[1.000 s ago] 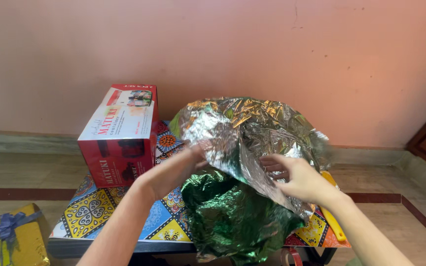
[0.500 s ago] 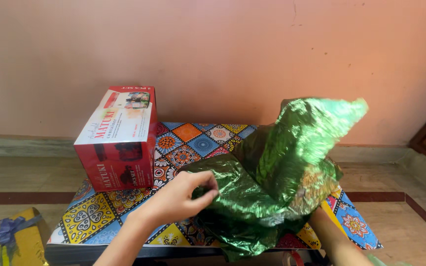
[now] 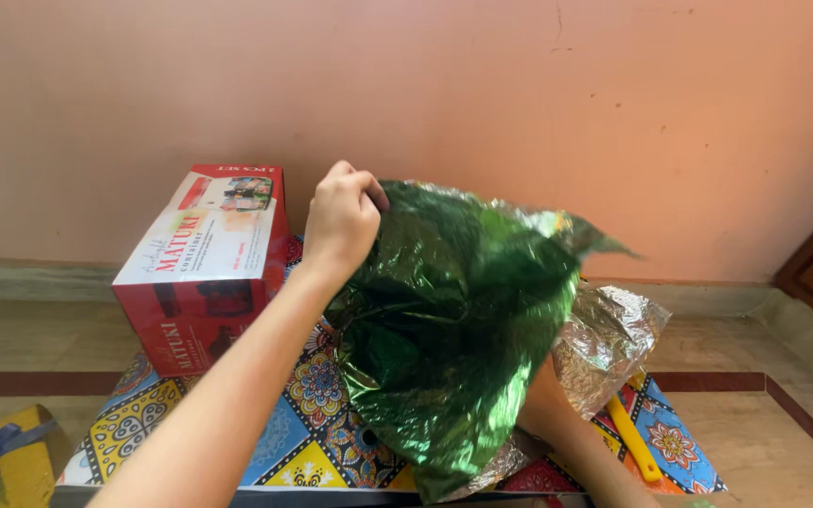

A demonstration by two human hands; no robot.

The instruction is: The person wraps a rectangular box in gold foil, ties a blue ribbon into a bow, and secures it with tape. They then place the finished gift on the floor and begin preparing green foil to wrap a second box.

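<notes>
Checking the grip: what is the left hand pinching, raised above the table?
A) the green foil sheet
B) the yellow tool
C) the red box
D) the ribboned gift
A: the left hand pinches the top edge of the green foil sheet, beside the red box.

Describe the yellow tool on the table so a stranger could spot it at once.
Start at the low table with the bright patterned top. At its right end, just below the crumpled silver underside of the green foil sheet, lies a slim yellow tool. It is the only plain yellow stick-shaped thing there; the red box stands at the far left.
</notes>
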